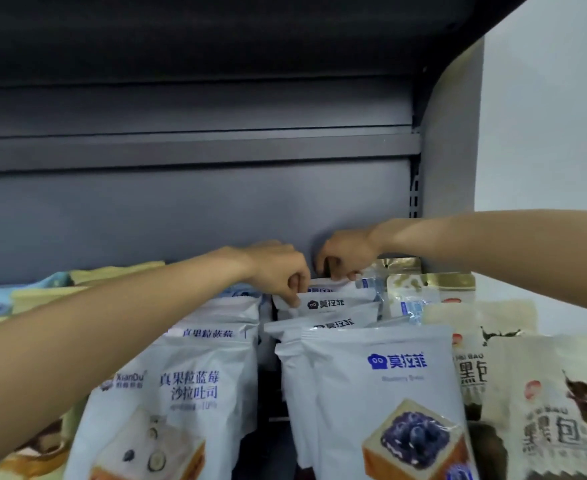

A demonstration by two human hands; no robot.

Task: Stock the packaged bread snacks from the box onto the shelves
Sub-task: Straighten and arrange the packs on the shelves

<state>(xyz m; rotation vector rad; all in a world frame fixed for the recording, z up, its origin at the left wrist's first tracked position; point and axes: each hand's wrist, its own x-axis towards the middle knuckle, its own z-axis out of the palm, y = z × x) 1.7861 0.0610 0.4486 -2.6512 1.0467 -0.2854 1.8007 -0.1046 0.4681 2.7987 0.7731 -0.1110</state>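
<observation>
Shelf point(195, 216): dark grey metal, back panel upright, another shelf above it. Stock stands in rows running front to back.

Middle row: white bread packets with a blue logo, upright, one behind another. Front packet point(389, 393) shows a blueberry toast picture. Rear packet point(333, 301) stands at the back of this row, near the back panel.

Left hand point(278, 271): fingers curled, pinching the top left edge of the rear packet.

Right hand point(345, 258): fingers curled down onto the top right edge of the same packet, gripping it.

Left row: white blueberry toast bags point(188, 393), upright, just beside the middle row. Pale yellow and blue packets point(77, 278) lie further left.

Right rows: cream packets with dark lettering point(541, 410) at the front, gold-topped packets point(430, 285) behind.

Box: not in view.

Step in hand, as judged: seating the rear packet upright at the back of its row. The next move likely calls for letting go with both hands without tipping the packet, then reaching to the box for another.
</observation>
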